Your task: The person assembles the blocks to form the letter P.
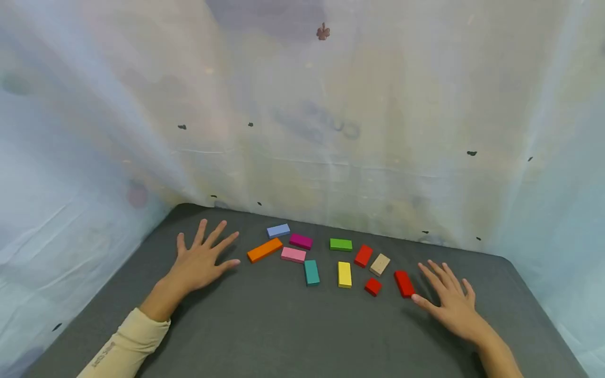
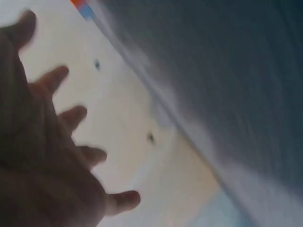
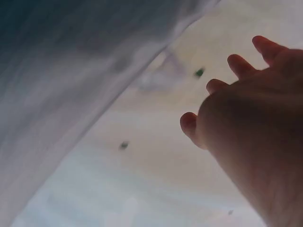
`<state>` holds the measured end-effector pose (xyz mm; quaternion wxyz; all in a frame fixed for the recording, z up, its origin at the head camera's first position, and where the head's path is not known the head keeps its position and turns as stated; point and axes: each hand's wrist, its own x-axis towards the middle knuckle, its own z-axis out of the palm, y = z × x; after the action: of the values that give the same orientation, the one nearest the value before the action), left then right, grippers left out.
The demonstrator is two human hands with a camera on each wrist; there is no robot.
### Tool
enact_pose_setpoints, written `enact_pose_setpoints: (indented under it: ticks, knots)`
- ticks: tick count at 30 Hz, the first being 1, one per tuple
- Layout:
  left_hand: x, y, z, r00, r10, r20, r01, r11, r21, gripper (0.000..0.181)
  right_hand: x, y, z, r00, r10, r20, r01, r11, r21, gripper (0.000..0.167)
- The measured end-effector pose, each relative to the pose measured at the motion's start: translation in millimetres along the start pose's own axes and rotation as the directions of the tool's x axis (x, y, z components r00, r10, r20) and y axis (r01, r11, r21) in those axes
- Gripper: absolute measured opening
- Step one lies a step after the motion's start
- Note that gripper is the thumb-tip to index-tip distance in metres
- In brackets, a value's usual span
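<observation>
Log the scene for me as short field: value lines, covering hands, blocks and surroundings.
Left hand: fingers spread, holds nothing, nearest the orange block
Right hand: holds nothing; thumb by the rightmost red block, contact unclear
Other blocks: blue, magenta, pink, teal, green, yellow, tan, upper red, small red
Block total: eleven
Surface: dark grey table
Backdrop: pale sheet with dark marks

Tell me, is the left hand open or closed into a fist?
Open: in the head view, the left hand has its fingers spread apart, holding nothing.
</observation>
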<state>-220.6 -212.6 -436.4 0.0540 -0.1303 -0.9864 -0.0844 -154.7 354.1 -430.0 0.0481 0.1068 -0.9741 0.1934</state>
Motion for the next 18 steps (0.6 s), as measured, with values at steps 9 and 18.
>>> enact_pose_setpoints:
  ticks: [9,18]
  knots:
    - [21.6,47.2,6.8,0.985,0.170,-0.002,-0.170,0.985,-0.006,0.064,34.4,-50,23,0.983,-0.181,-0.001,0.181,0.983,0.018,0.076]
    - [50.9,77.2,18.4,0.906,0.395,0.155,-0.396,0.918,-0.026,0.064,72.1,-99,56,0.949,-0.313,0.035,0.310,0.948,0.077,0.073]
